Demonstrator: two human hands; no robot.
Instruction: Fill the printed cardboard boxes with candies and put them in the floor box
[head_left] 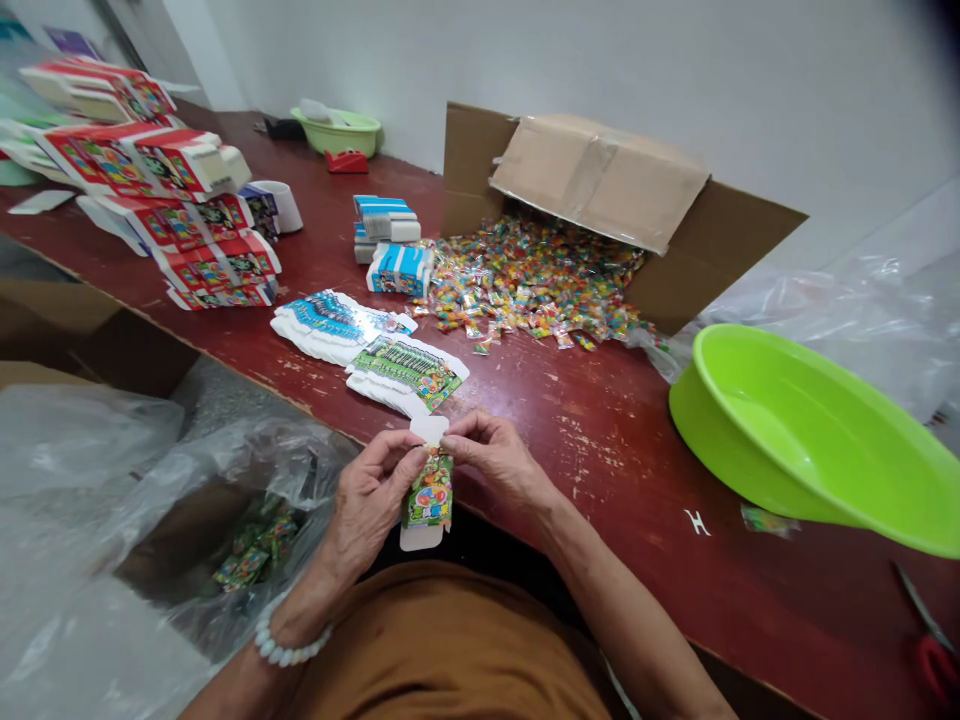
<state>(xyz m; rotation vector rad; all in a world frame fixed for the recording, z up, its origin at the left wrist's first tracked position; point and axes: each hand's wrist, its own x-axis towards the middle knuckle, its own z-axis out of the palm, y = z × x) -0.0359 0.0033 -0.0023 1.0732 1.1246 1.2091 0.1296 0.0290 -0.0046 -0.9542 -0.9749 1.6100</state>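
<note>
Between my two hands, at the table's front edge, is a small green printed candy box with white end flaps sticking out at top and bottom. My left hand pinches its upper left side between thumb and fingers. With thumb and fingertips, my right hand grips the upper right corner by the raised white flap. Just beyond lies a fanned stack of flat green boxes, beside a fanned stack of flat blue boxes. Whether anything is inside the held box cannot be seen.
A tipped cardboard box spills wrapped candies onto the red table. A green basin stands right, near scissors. Bundled red boxes are piled left. Below, a plastic-lined carton holds green packets.
</note>
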